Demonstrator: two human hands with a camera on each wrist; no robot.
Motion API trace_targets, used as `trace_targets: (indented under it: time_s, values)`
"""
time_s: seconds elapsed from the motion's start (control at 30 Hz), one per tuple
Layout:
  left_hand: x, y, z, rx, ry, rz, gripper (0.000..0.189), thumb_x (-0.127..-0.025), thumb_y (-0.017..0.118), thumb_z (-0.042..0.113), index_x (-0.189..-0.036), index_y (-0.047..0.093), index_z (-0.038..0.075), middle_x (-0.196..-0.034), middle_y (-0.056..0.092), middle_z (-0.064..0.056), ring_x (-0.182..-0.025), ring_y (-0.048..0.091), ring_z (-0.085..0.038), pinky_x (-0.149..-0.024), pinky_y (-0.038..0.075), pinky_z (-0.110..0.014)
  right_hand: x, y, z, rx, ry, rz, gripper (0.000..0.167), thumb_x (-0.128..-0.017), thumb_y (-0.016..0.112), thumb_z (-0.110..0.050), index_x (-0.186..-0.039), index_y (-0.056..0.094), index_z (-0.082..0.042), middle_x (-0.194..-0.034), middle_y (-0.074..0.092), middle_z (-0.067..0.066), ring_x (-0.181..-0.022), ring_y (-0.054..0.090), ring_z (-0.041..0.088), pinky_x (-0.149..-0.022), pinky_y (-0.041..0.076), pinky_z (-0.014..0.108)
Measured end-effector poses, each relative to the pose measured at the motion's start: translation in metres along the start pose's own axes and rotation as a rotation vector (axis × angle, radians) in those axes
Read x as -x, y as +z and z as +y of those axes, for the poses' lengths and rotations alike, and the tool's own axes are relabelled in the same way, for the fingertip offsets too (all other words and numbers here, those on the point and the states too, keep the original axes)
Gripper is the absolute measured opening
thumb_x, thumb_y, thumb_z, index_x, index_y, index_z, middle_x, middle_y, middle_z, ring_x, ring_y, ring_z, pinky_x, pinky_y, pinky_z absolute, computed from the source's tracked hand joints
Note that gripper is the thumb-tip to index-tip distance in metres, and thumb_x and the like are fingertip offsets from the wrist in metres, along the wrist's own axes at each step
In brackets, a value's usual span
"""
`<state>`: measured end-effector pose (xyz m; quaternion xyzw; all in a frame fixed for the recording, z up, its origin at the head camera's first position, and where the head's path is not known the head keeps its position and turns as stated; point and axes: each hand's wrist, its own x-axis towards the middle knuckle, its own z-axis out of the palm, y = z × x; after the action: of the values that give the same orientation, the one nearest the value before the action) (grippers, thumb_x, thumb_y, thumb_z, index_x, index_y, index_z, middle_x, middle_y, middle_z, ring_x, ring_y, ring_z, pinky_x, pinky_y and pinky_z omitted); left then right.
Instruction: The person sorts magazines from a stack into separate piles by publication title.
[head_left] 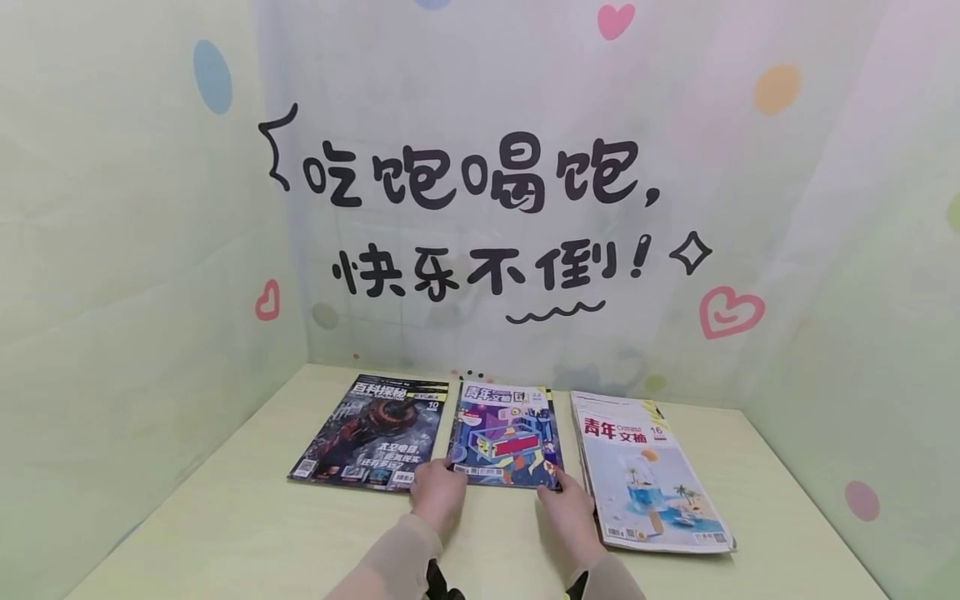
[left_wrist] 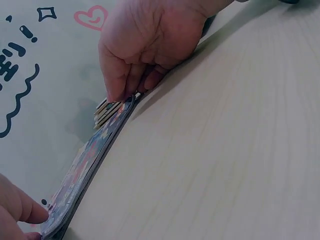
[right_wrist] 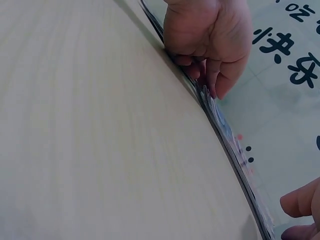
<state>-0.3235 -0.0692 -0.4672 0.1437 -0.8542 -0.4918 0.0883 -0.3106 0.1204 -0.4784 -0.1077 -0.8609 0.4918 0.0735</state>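
Observation:
A purple-blue magazine (head_left: 510,433) with a white title band lies flat in the middle of the table. My left hand (head_left: 438,497) pinches its near left corner, and my right hand (head_left: 567,510) pinches the near right corner, thumbs on the cover. In the left wrist view the right hand (left_wrist: 155,42) has its fingertips curled at the magazine's edge. From the right wrist view, the left hand (right_wrist: 207,37) grips the same edge at the other end. Fingers beneath the magazine are mostly hidden.
To the left lies a dark magazine (head_left: 367,433), close by the left hand. On the right, a thicker stack of magazines (head_left: 667,483) with a white cover sits beside the right hand. The pale wood-grain table (head_left: 247,533) ends at a printed fabric wall (head_left: 480,350).

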Motion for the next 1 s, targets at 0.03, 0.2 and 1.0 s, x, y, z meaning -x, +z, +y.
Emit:
trace_targets:
  time_s: [0.03,0.2,1.0]
  values:
    - [-0.001,0.0,0.0,0.017,0.004,0.001,0.046,-0.081,0.059,0.005,-0.126,0.059,-0.005,-0.13,0.046,-0.031,-0.12,0.041,-0.05,-0.103,0.032,-0.059,0.0,0.0,0.0,-0.004,0.004,0.004,0.056,-0.087,0.061,-0.017,-0.133,0.047,0.012,-0.134,0.047,0.032,-0.124,0.038,0.051,-0.105,0.031,0.06]
    - [-0.009,-0.001,-0.003,0.113,0.028,-0.039,0.037,-0.087,0.053,0.001,-0.123,0.057,-0.009,-0.125,0.053,-0.03,-0.118,0.047,-0.046,-0.1,0.04,-0.055,0.001,0.001,0.0,-0.021,0.028,0.006,0.056,-0.088,0.061,-0.018,-0.134,0.047,0.01,-0.135,0.046,0.032,-0.122,0.035,0.053,-0.103,0.028,0.064]
    - [-0.015,-0.011,-0.013,0.568,-0.069,-0.26,0.053,-0.082,0.037,-0.018,-0.135,0.032,-0.022,-0.131,0.041,-0.039,-0.075,0.057,-0.017,-0.067,0.055,-0.026,0.012,-0.004,-0.004,-0.391,0.047,-0.032,0.053,-0.094,0.05,-0.008,-0.137,0.034,0.019,-0.136,0.04,0.038,-0.126,0.041,0.047,-0.106,0.035,0.055]
